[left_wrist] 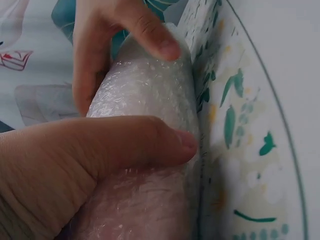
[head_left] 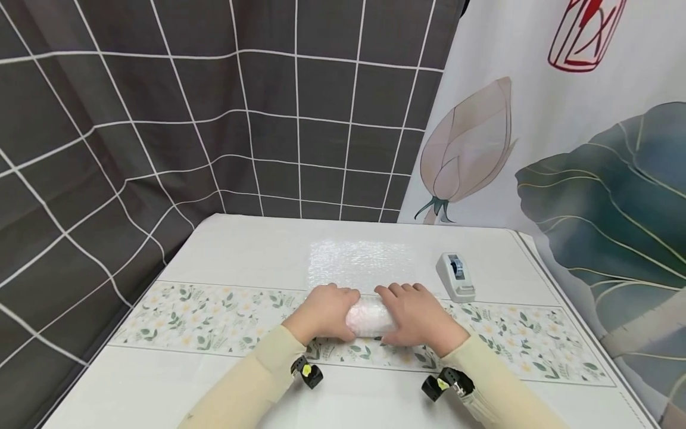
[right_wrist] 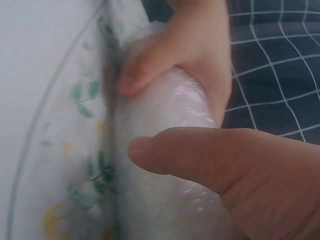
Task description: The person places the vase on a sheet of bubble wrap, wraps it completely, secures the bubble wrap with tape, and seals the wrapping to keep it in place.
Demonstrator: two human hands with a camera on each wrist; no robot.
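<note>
A pale, slightly pinkish cylinder wrapped in bubble wrap (head_left: pixel 371 316) lies crosswise on the flowered band of the table. My left hand (head_left: pixel 325 313) grips its left end, and my right hand (head_left: pixel 417 314) grips the right end. In the left wrist view the left thumb (left_wrist: pixel 150 142) lies across the shiny wrapping. The right thumb (right_wrist: pixel 175 150) does the same in the right wrist view. Behind the hands a flat sheet of clear bubble wrap (head_left: pixel 359 262) stretches away from the cylinder. What is inside the wrapping cannot be made out.
A white and grey tape dispenser (head_left: pixel 455 277) stands to the right of the bubble wrap sheet. The white tablecloth (head_left: pixel 257 247) has a flowered band across it. A dark checked curtain (head_left: pixel 332 143) and a white flower-printed curtain (head_left: pixel 482 196) hang around the table.
</note>
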